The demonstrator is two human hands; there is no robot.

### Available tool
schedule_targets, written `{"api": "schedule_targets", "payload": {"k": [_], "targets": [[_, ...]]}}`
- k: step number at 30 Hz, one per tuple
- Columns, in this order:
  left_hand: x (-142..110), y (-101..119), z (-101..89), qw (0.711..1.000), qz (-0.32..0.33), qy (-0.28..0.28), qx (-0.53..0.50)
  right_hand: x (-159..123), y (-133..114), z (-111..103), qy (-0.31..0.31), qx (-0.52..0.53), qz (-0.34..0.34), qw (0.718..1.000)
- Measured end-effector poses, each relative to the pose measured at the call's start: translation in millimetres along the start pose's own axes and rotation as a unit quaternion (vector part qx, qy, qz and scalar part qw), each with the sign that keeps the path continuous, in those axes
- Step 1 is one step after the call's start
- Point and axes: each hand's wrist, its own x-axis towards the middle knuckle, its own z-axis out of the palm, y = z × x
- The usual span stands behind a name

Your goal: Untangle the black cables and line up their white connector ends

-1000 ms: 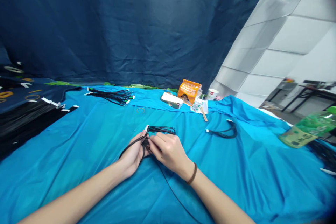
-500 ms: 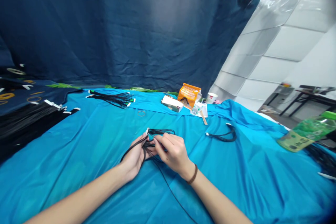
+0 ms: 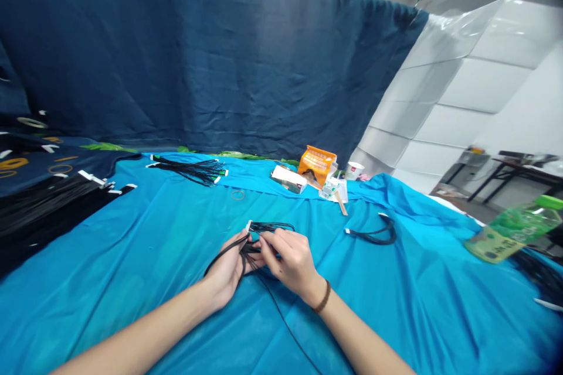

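A bundle of thin black cables (image 3: 269, 227) with a white connector at its far end lies folded on the blue cloth (image 3: 167, 246) in the middle. My left hand (image 3: 229, 269) is closed around the bundle's near loop. My right hand (image 3: 290, 261) pinches the same cables beside it, fingers pressed together; a brown band sits on that wrist. A single black strand trails from the hands toward the near edge.
Another looped black cable (image 3: 373, 234) lies to the right. More cable bundles (image 3: 189, 169) lie at the back left, and a black pile (image 3: 39, 205) at far left. An orange carton (image 3: 315, 165), a white box (image 3: 288, 179), a paper cup (image 3: 353, 170), a rubber band (image 3: 237, 194) and a green bottle (image 3: 510, 231) are nearby.
The view has tilted slightly, so everything sits a little lower in the frame. Both hands stay on the cable bundle, the right fingers shifting a little along it.
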Motion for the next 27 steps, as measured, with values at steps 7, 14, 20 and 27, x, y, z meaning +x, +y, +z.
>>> {"api": "schedule_targets", "payload": {"k": [7,14,20,27], "targets": [[0.7,0.1,-2.4,1.000,-0.010,0.007,-0.010,-1.3,0.0,1.8,-0.008,0.006,0.002,1.000],[0.8,1.0,-3.7,1.000,-0.018,-0.002,-0.020,-1.3,-0.3,3.3,0.000,-0.008,-0.008,1.000],[3.7,0.0,-6.3,1.000,-0.022,-0.003,-0.013,-1.5,-1.7,3.9,0.008,-0.015,-0.020,1.000],[2.4,2.2,-5.8,1.000,-0.020,0.008,-0.021,-1.2,-3.2,4.3,-0.002,-0.018,-0.022,1.000]]}}
